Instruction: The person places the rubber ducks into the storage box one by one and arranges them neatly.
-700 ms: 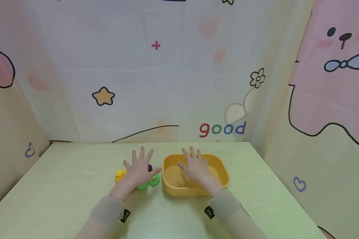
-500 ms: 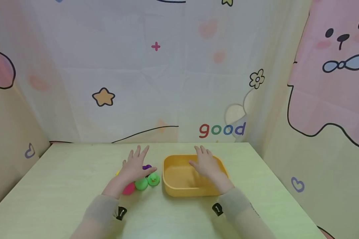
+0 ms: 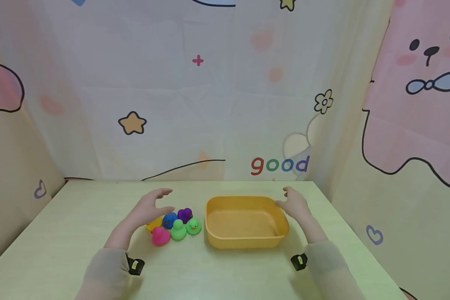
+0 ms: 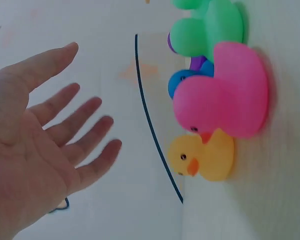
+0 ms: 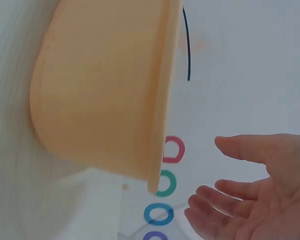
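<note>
My left hand (image 3: 147,208) hovers over the left side of a group of rubber ducks, thumb and fingers spread apart and holding nothing. The group has a pink duck (image 3: 160,236), a yellow duck (image 4: 202,157), a blue duck (image 3: 170,220), a purple duck (image 3: 185,215) and two green ducks (image 3: 178,230). In the head view the hand partly covers the yellow one. My right hand (image 3: 297,204) is by the right end of a yellow-orange plastic basin (image 3: 243,243), with nothing held. The right wrist view shows its loosely bent fingers above the basin's rim, apart from it.
Ducks and basin stand on a pale green-yellow table (image 3: 225,275), the ducks just left of the basin. A printed cloth (image 3: 225,116) hangs behind the table and along both sides. Each wrist wears a black camera band.
My left hand has moved left and turned sideways, uncovering more ducks. The right hand has moved right from above the basin to its right end. The ducks and basin have stayed put.
</note>
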Tool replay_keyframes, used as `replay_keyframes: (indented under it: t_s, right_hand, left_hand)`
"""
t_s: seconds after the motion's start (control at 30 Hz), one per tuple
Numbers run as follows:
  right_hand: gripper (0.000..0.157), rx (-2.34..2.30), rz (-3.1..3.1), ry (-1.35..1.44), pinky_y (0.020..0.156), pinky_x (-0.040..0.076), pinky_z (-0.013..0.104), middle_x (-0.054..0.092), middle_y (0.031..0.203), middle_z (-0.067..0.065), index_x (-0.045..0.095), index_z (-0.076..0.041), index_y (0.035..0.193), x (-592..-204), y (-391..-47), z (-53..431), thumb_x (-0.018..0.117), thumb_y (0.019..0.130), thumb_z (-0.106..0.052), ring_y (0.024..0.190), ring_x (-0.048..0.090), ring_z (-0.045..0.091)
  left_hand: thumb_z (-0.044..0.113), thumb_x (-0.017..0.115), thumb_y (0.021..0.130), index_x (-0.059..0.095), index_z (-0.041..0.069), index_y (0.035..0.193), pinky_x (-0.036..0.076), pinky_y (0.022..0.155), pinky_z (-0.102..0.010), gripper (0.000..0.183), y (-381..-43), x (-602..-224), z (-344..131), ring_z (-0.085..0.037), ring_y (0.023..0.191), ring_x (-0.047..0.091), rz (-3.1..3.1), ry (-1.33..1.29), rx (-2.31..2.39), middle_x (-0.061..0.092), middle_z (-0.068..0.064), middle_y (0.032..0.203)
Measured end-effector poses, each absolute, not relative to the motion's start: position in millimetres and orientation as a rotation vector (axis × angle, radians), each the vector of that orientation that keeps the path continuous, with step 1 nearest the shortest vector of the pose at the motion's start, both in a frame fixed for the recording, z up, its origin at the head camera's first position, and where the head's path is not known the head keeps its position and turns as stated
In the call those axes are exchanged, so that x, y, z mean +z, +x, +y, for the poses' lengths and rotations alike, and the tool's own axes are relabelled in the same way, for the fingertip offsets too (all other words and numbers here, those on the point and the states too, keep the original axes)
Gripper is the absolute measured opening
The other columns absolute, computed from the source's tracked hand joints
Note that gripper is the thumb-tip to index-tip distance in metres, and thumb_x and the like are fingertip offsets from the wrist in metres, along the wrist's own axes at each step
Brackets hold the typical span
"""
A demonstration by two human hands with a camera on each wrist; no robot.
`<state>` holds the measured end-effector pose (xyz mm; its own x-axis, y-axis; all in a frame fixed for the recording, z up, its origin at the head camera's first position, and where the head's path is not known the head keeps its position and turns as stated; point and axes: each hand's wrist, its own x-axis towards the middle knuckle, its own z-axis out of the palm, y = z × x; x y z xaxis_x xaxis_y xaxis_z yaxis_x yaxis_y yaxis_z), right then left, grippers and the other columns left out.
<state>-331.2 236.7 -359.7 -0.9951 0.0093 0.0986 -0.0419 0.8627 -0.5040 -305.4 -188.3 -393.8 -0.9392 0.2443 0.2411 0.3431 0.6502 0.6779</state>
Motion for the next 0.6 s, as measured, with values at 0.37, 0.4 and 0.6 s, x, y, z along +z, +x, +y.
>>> replay_keyframes:
  t_s: [0.37,0.4,0.6]
  right_hand:
    - [0.056,1.369,-2.894,-0.059,0.083,0.058,0.037,0.051,0.127,0.033,0.040,0.015,0.136,-378,-324,287,0.059,0.095,-0.020,0.105,0.057,0.041]
    - [0.057,1.424,-2.891,-0.076,0.083,0.057,0.034,0.051,0.128,0.032,0.039,0.014,0.137,-380,-323,289,0.058,0.096,-0.020,0.104,0.057,0.039]
    - [0.055,1.645,-2.868,-0.139,0.076,0.054,0.022,0.052,0.128,0.027,0.039,0.014,0.138,-393,-319,299,0.055,0.099,-0.022,0.099,0.055,0.028]
  left_hand:
    - [0.022,0.064,0.095,0.046,-0.002,0.140,0.046,0.102,-0.054,0.054,-305,-416,-227,-0.044,0.127,0.050,-2.668,-0.415,-1.464,0.053,-0.025,0.137]
    - [0.022,0.063,0.095,0.045,-0.002,0.140,0.045,0.103,-0.055,0.054,-305,-419,-230,-0.044,0.128,0.049,-2.664,-0.407,-1.485,0.053,-0.025,0.138]
    - [0.029,0.063,0.096,0.040,0.000,0.144,0.040,0.106,-0.060,0.061,-304,-431,-241,-0.045,0.132,0.044,-2.667,-0.340,-1.568,0.048,-0.025,0.143]
